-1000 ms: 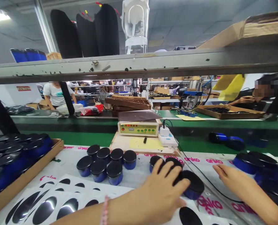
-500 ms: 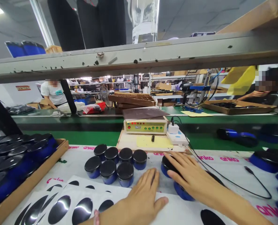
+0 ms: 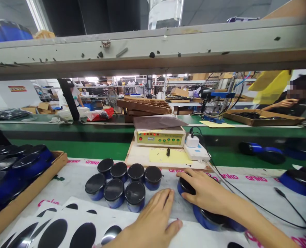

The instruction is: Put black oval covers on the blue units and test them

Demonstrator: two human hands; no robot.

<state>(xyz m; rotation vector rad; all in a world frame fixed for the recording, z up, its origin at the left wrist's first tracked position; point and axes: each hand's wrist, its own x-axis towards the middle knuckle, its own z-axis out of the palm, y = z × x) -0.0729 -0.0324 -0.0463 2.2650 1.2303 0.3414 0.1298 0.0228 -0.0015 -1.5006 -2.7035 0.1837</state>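
My left hand lies flat with fingers stretched out on a white sheet of black oval stickers. My right hand has its thumb and fingers round the sides of a short blue cylinder with a glossy black top. Under the right wrist are more blue pieces, partly hidden by the arm. Left of my hands stands a group of several black-topped blue cylinders in two rows. At the lower left lie overlapping sticker sheets.
A cardboard tray of blue pieces is at the left. Behind the table surface sit a control box and a white power strip; a black cable runs right. A shelf crosses overhead. Other people work beyond.
My right hand has drawn its fingers in round the cylinder, where they were spread over it before. The left hand stays flat. The camera view has shifted slightly.
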